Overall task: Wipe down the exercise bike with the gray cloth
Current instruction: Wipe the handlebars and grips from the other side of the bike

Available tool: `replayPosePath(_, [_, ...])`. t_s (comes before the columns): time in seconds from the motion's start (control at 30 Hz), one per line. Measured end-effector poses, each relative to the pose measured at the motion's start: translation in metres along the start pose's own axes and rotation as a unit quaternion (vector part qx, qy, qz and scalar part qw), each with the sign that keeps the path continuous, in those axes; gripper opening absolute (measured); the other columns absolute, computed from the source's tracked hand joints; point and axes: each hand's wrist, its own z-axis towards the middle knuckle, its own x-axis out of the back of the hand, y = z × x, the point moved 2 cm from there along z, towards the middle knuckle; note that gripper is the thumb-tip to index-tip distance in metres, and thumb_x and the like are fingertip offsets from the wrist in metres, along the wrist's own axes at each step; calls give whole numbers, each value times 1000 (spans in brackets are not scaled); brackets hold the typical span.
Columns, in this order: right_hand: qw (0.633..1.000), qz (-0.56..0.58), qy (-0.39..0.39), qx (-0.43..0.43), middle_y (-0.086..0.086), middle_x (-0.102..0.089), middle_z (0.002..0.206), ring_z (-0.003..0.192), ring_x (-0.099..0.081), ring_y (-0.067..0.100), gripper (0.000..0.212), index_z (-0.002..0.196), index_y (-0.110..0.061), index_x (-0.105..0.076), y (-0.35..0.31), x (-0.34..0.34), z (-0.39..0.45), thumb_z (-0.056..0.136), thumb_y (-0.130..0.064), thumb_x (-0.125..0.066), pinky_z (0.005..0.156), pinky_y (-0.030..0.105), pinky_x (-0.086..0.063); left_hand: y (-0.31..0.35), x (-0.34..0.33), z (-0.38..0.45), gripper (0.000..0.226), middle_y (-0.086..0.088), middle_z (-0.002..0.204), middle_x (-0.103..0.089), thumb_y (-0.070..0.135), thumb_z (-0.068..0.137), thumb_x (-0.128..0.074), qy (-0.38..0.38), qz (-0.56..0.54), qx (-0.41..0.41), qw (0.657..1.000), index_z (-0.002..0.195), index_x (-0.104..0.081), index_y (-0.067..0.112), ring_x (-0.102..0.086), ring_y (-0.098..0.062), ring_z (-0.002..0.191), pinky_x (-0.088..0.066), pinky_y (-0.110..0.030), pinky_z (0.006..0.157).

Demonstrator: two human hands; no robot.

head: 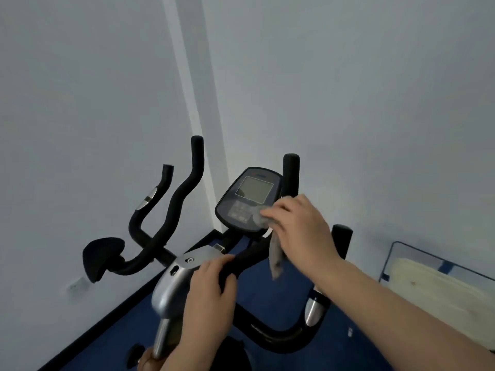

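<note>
We find the exercise bike point(171, 287) standing close to a corner of white walls point(80, 103). Our right hand point(302, 231) pinches the gray cloth point(269, 236) against the console point(249, 199), its tail hanging straight down. Our left hand point(211, 293) grips the handlebar point(249, 254).

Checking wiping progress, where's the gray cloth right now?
Head view, right of centre: the gray cloth is pressed by the right hand on the bike console's lower right corner.
</note>
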Motion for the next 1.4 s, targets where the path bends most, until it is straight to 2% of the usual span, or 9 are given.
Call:
replayPosePath(0.1, [996, 5, 63, -56, 0, -59, 102, 97, -51, 20, 17, 103, -16, -74, 11, 8, 5, 88, -13, -70, 64, 32, -48, 10, -5, 13, 34, 20, 110, -59, 12, 95, -58, 19, -25, -33, 999, 113, -57, 40, -55, -5, 108, -46, -30, 95])
replayPosePath(0.3, [997, 35, -40, -52, -5, -50, 105, 104, -44, 14, 18, 105, -20, -71, 24, -2, 0, 93, -12, -61, 74, 26, -43, 24, -36, 46, 24, 21, 112, -57, 28, 103, -46, -14, -3, -20, 1000, 121, -60, 32, -52, 1, 103, -41, -20, 78])
replayPosePath(0.4, [998, 44, 30, -46, -4, -53, 105, 101, -46, 11, 17, 106, -18, -71, 33, 18, 28, 93, -12, -61, 75, 24, -42, 20, -43, 45, 26, 29, 91, -52, 39, 103, -37, 11, 92, -9, 996, 115, -60, 42, -46, 6, 85, -30, -14, 61])
replayPosePath(0.5, [998, -24, -52, -30, -3, -50, 112, 106, -42, 16, 24, 114, -20, -67, 25, 6, 21, 93, -10, -60, 75, 32, -48, 19, -44, 42, 27, 27, 77, -51, 42, 102, -34, 30, 113, -7, 993, 111, -61, 43, -51, 2, 75, -27, -12, 56])
replayPosePath(0.63, [989, 20, -149, -12, -7, -43, 107, 103, -44, 16, 28, 112, -24, -63, 22, -4, -8, 88, -10, -64, 75, 27, -44, 16, -44, 40, 27, 24, 84, -58, 41, 102, -38, 31, 93, -7, 995, 112, -63, 39, -59, -4, 83, -38, -25, 64])
replayPosePath(0.77, [994, 6, -107, -17, -7, -47, 106, 103, -46, 14, 25, 110, -24, -65, 33, 11, 20, 91, -9, -57, 75, 30, -45, 16, -41, 40, 25, 20, 92, -65, 40, 101, -42, 36, 74, 11, 997, 110, -65, 38, -62, -10, 91, -45, -31, 74])
replayPosePath(1.03, [989, 13, -149, 20, -6, -45, 112, 107, -43, 16, 36, 120, -25, -62, 24, 4, -3, 90, -6, -56, 77, 27, -43, 14, -41, 40, 24, 25, 81, -56, 38, 101, -45, 34, 68, 0, 997, 113, -65, 37, -52, 0, 81, -35, -17, 63])
replayPosePath(1.23, [990, -46, 6, 136, 5, -56, 111, 102, -46, 23, 49, 121, -16, -66, 39, 47, 65, 78, 7, -61, 71, 37, -50, 11, -43, 41, 24, 27, 71, -52, 39, 101, -42, 47, 73, 4, 996, 113, -63, 42, -49, 0, 72, -31, -10, 61])
replayPosePath(1.4, [986, -53, -107, 116, -5, -52, 113, 106, -39, 18, 39, 112, -21, -69, 45, 24, 53, 79, -1, -67, 67, 39, -52, 11, -41, 40, 24, 25, 76, -55, 38, 102, -42, 34, 75, 2, 997, 114, -63, 41, -51, 0, 75, -32, -11, 62])
